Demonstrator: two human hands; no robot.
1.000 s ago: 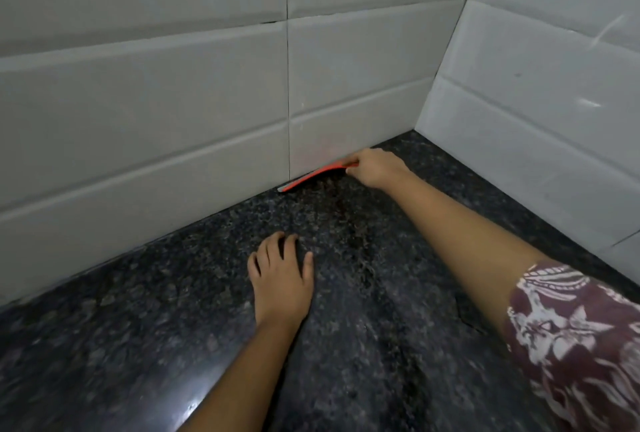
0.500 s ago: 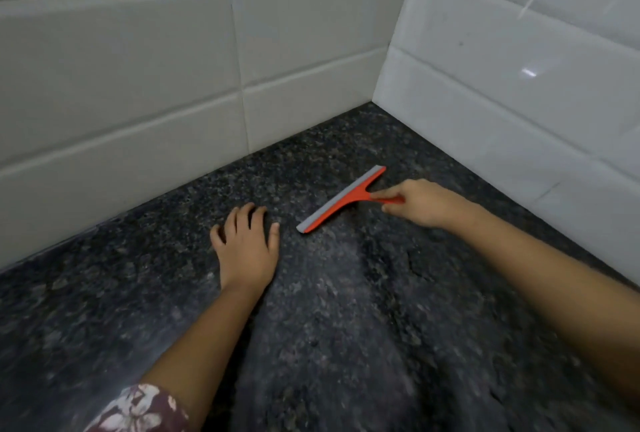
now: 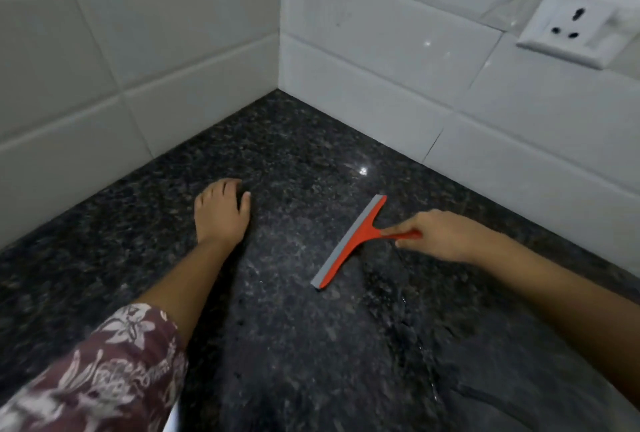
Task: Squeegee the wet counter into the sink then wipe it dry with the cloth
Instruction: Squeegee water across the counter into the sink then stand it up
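A red squeegee (image 3: 353, 241) with a grey rubber blade lies blade-down on the dark speckled granite counter (image 3: 294, 345). My right hand (image 3: 440, 236) is closed around its red handle, right of the blade. My left hand (image 3: 221, 212) rests flat on the counter to the left, fingers together, holding nothing. Wet streaks and droplets show on the stone below and right of the blade. No sink and no cloth are in view.
White tiled walls meet in a corner (image 3: 280, 85) behind the counter. A white wall socket (image 3: 575, 21) sits on the right wall at the upper right. A patterned maroon sleeve (image 3: 104, 369) covers my left upper arm.
My right hand has pulled the squeegee away from the back wall toward me and to the right across the counter. My left hand stays planted flat on the stone.
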